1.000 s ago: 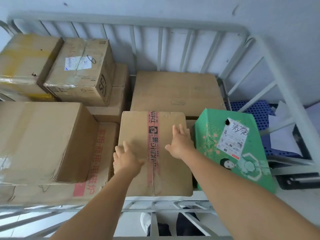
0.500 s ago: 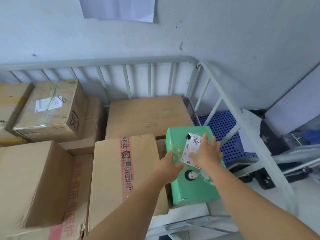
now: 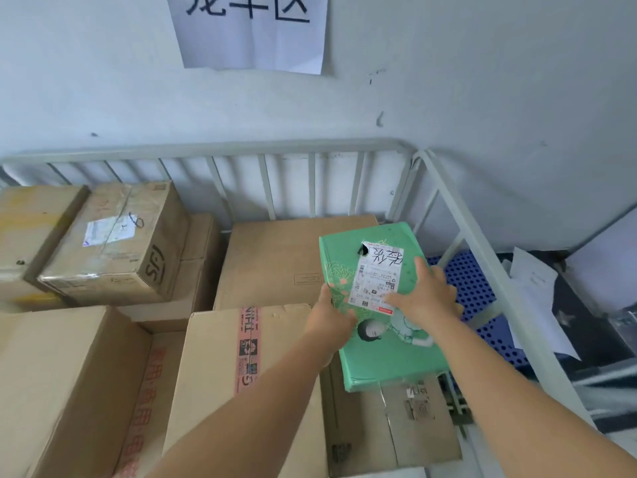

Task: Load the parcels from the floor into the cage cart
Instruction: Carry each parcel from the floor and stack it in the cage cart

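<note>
A green parcel (image 3: 386, 353) with a white shipping label lies tilted in the right part of the grey cage cart (image 3: 458, 208). It rests partly on a large flat brown box (image 3: 269, 257) and a low brown box (image 3: 389, 429). My left hand (image 3: 329, 317) grips the parcel's left edge. My right hand (image 3: 425, 294) lies flat on its top, over the label's corner. A brown box with red tape (image 3: 220, 367) stands just left of my left arm.
More brown boxes fill the cart's left side, one with a label (image 3: 113, 243) stacked high and a large one (image 3: 58, 381) in front. A blue perforated pallet (image 3: 472, 281) and white papers (image 3: 531, 291) lie outside the right rail. A paper sign (image 3: 251, 29) hangs on the wall.
My hands left the red-taped box, took hold of the green parcel and have slid it back and up towards the cart's rear right corner. The view has tilted upward.
</note>
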Available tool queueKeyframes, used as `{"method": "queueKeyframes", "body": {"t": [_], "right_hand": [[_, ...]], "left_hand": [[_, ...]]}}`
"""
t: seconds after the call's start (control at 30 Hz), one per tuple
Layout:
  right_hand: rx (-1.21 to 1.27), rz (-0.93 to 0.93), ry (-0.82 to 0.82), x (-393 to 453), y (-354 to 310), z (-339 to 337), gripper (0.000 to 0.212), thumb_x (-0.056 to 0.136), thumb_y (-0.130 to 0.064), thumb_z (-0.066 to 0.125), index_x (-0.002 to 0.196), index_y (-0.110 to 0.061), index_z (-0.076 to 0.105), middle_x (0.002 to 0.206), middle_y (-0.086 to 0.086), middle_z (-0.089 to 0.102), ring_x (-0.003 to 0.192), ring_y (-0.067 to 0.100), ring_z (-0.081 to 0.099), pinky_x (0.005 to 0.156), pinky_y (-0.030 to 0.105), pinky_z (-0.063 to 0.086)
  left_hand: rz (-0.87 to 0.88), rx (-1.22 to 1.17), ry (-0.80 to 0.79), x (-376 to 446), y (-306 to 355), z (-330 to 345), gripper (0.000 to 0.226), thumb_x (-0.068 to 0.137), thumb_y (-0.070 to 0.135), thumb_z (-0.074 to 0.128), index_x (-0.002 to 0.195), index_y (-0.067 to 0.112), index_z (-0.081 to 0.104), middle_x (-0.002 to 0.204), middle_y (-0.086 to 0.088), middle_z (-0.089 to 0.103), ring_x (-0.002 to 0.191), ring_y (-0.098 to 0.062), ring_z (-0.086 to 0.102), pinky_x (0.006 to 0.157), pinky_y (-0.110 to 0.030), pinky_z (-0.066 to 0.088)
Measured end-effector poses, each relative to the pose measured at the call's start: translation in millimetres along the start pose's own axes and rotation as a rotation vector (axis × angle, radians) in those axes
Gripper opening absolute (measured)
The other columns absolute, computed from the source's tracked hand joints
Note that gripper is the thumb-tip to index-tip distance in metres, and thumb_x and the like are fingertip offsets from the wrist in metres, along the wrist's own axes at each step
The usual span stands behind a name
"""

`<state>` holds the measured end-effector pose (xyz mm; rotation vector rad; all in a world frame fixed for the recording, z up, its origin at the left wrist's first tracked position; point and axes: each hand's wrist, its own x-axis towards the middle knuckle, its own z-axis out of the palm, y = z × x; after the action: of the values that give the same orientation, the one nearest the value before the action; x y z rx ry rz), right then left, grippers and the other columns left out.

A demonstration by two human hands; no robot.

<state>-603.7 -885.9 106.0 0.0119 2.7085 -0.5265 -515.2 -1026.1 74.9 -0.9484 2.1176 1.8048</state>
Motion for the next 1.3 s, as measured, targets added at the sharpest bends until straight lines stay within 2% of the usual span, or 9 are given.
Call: {"method": "queueKeyframes", "body": {"t": [0.2, 0.33, 0.47, 0.6, 0.77, 0.93, 1.13, 1.23, 1.3], "right_hand": [[0.104, -0.176, 0.065, 49.2, -79.4, -16.0, 0.095, 0.078, -0.045, 0.076, 0.152, -0.030, 0.019, 0.153, 0.003, 0.027, 0.132, 0.035, 0.039, 0.103, 0.055, 0.038], [0.204, -0.305, 0.060, 79.1, -127.6, -7.0, 0.094, 0.078, -0.038, 0.077, 0.152, -0.030, 0.019, 0.147, 0.001, 0.033, 0.128, 0.030, 0.044, 0.101, 0.048, 0.044], [0.269, -0.350, -0.053, 100.7, -170.5, 20.4, 0.088, 0.087, -0.030, 0.071, 0.155, -0.030, 0.017, 0.153, -0.003, 0.027, 0.129, 0.021, 0.044, 0.082, 0.032, 0.050], [0.358, -0.331, -0.185, 116.2, -203.2, 65.0, 0.088, 0.086, -0.024, 0.072, 0.156, -0.028, 0.018, 0.159, -0.003, 0.018, 0.135, 0.023, 0.040, 0.106, 0.046, 0.044], [0.306, -0.323, -0.282, 135.4, -219.8, 115.9, 0.086, 0.087, -0.021, 0.071, 0.156, -0.025, 0.020, 0.160, -0.004, 0.017, 0.135, 0.022, 0.041, 0.108, 0.036, 0.041], [0.222, -0.300, -0.341, 151.3, -226.3, 148.6, 0.099, 0.080, -0.024, 0.077, 0.157, -0.026, 0.015, 0.162, -0.003, 0.012, 0.140, 0.026, 0.034, 0.110, 0.043, 0.039], [0.094, -0.350, -0.382, 159.8, -232.5, 162.8, 0.096, 0.082, -0.030, 0.074, 0.157, -0.020, 0.015, 0.164, -0.003, -0.001, 0.147, 0.029, 0.020, 0.117, 0.041, 0.027], [0.029, -0.346, -0.457, 156.4, -234.4, 160.6, 0.106, 0.081, -0.031, 0.077, 0.158, -0.021, 0.004, 0.164, -0.002, -0.014, 0.150, 0.029, 0.008, 0.120, 0.042, 0.021], [-0.020, -0.349, -0.535, 150.6, -232.9, 158.5, 0.117, 0.077, -0.032, 0.081, 0.157, -0.024, -0.003, 0.160, -0.002, -0.027, 0.151, 0.028, 0.001, 0.120, 0.042, 0.021]], "left_hand": [[0.078, -0.057, 0.160, 48.4, 56.9, -58.5, 0.049, 0.088, 0.004, 0.054, 0.126, 0.034, 0.047, 0.102, 0.007, 0.067, 0.091, -0.020, 0.068, 0.079, -0.044, 0.058], [0.116, -0.009, 0.269, 83.8, 73.3, -108.8, 0.055, 0.090, 0.004, 0.052, 0.133, 0.036, 0.043, 0.109, 0.006, 0.067, 0.091, -0.016, 0.066, 0.077, -0.038, 0.058], [0.075, 0.055, 0.356, 117.5, 71.4, -158.9, 0.051, 0.088, 0.005, 0.048, 0.128, 0.037, 0.048, 0.102, 0.007, 0.068, 0.089, -0.019, 0.067, 0.077, -0.042, 0.058], [-0.020, 0.097, 0.400, 143.6, 51.7, -198.0, 0.059, 0.088, 0.004, 0.048, 0.138, 0.034, 0.041, 0.104, 0.006, 0.066, 0.089, -0.022, 0.068, 0.077, -0.045, 0.058], [-0.103, 0.207, 0.417, 169.0, 22.6, -224.8, 0.062, 0.090, 0.007, 0.048, 0.145, 0.031, 0.033, 0.108, 0.003, 0.063, 0.092, -0.021, 0.064, 0.076, -0.035, 0.056], [-0.161, 0.207, 0.367, 187.9, 6.9, -235.4, 0.074, 0.092, 0.011, 0.051, 0.153, 0.029, 0.013, 0.125, -0.001, 0.058, 0.099, -0.022, 0.061, 0.086, -0.039, 0.054], [-0.146, 0.228, 0.268, 194.0, -8.6, -241.4, 0.078, 0.085, 0.002, 0.065, 0.149, 0.020, 0.023, 0.100, 0.009, 0.047, 0.090, -0.018, 0.055, 0.082, -0.032, 0.050], [-0.106, 0.352, 0.201, 191.0, -9.5, -245.9, 0.087, 0.084, 0.014, 0.071, 0.152, 0.021, 0.018, 0.124, 0.007, 0.047, 0.109, -0.020, 0.053, 0.089, -0.027, 0.044], [-0.113, 0.550, 0.094, 187.0, -12.1, -246.2, 0.100, 0.080, 0.030, 0.076, 0.154, 0.022, 0.008, 0.158, -0.007, 0.011, 0.139, -0.026, 0.030, 0.107, -0.030, 0.032]]}}
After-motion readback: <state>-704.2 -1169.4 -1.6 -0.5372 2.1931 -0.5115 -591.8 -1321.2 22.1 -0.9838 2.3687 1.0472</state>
